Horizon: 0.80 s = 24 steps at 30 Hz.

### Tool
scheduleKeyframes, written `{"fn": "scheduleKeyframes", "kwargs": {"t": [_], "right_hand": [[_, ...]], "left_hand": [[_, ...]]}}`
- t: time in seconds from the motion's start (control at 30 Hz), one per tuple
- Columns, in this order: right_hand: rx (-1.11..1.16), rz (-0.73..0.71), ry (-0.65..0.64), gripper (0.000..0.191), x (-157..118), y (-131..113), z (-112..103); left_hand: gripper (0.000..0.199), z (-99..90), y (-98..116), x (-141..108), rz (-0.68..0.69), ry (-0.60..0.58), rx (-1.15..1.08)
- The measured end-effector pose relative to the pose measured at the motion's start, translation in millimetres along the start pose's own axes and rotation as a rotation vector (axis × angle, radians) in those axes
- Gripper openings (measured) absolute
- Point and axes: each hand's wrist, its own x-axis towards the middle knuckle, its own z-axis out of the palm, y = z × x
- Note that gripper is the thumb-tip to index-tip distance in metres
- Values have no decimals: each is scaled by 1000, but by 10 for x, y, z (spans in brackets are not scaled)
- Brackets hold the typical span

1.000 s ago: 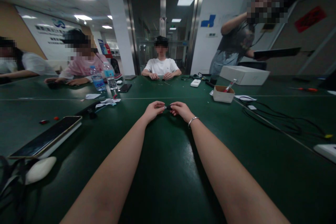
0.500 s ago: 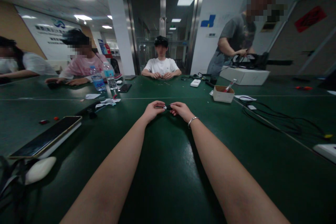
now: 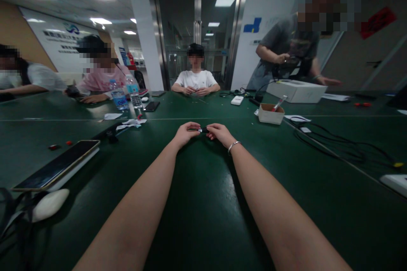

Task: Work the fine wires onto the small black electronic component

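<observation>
The green bench (image 3: 208, 211) surface extended on the near side of the small black piece (image 3: 204, 130), between the forearms (image 3: 132, 203). A seam (image 3: 178, 119) crossed the bench just beyond the piece. The open box (image 3: 271, 114) stood well to its right; the phone (image 3: 60, 164) lay well to its left. I observed the piece between both hands: the left hand (image 3: 186, 135) had its fingers pinched at the silvery end, the right hand (image 3: 221, 134) at the dark end. The piece appeared short and narrow; finer detail was too small to tell.
</observation>
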Motion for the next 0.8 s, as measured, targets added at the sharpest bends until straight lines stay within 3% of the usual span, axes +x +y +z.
{"fn": "scheduleKeyframes", "kwargs": {"t": [0.63,0.8], "right_hand": [[16,6,2,4,10,7,1],[16,7,9,2,14,11,-1]], "left_hand": [[36,13,38,-17,-21,20,25],[27,59,35,10,-148,56,-57]]}}
